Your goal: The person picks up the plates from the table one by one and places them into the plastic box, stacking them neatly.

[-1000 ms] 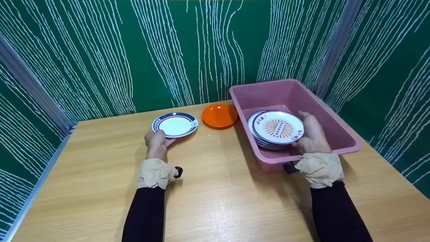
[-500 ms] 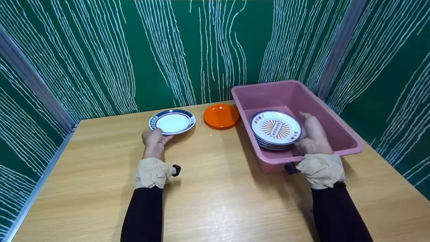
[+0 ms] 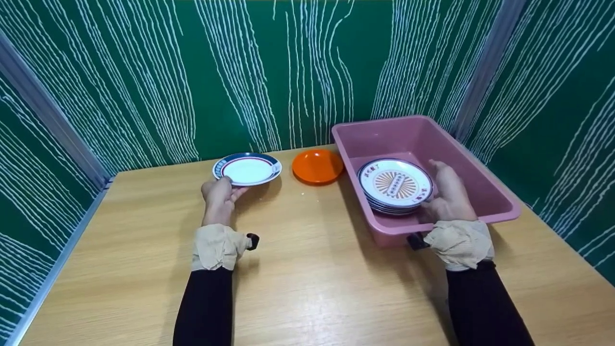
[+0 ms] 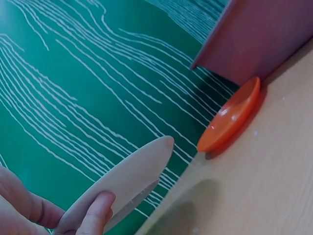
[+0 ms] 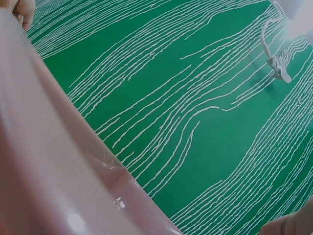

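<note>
Near the wooden bench's far edge (image 3: 158, 175), the left hand (image 3: 217, 198) pinches a round blue-rimmed white plate (image 3: 247, 170) one-sidedly, risking slippage; right hand's (image 3: 449, 194) grasp unclear.

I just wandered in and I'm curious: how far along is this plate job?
Seemingly done: a stack of plates sits in the pink tub. In hand: the left hand holds a blue-rimmed plate above the table. Perhaps left: the orange plate beside the tub.
</note>
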`<state>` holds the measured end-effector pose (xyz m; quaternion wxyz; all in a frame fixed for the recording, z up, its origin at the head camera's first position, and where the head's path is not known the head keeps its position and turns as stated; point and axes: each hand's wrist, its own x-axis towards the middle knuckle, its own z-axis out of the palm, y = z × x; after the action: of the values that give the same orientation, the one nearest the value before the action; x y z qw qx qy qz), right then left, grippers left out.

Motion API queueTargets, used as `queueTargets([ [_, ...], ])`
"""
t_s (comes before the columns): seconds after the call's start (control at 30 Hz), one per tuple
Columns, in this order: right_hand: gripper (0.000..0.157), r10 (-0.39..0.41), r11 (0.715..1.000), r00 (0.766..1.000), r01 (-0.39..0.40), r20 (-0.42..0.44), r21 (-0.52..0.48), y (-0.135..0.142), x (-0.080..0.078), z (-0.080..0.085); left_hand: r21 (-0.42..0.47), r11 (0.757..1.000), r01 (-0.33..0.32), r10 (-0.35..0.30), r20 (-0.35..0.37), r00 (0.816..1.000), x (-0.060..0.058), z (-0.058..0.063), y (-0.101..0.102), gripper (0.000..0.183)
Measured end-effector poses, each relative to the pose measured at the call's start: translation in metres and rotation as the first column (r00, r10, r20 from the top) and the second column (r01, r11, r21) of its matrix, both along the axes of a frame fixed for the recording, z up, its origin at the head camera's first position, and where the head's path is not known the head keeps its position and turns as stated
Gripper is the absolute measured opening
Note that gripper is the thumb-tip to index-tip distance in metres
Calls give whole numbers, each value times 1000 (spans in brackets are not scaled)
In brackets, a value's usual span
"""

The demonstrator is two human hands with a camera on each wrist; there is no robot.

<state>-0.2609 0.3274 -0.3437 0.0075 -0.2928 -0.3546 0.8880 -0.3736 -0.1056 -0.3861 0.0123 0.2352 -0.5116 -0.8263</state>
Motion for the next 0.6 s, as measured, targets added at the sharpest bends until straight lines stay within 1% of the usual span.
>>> queueTargets([
  [0.13,50,-8,1000,1000,9,17,-11,-1,1,1,-2,1000,14,-14,-30,999,5,9,4,56],
  [0.2,55,-10,999,1000,9,17,37,-2,0,1,-17,1000,25,-26,-50,998,7,13,6,54],
  [0.37,55,-44,993,999,43,4,111,-3,-2,0,-49,998,45,-49,-74,996,13,20,12,49],
  [0.5,49,-67,994,998,67,2,85,-4,0,3,-50,997,63,-66,-79,995,18,25,16,47],
  [0.53,45,-69,993,998,69,-3,100,-5,1,4,-50,996,70,-74,-78,994,19,27,17,47],
  [0.6,37,-53,985,998,55,-15,163,-6,3,6,-47,996,81,-84,-73,994,22,30,19,48],
])
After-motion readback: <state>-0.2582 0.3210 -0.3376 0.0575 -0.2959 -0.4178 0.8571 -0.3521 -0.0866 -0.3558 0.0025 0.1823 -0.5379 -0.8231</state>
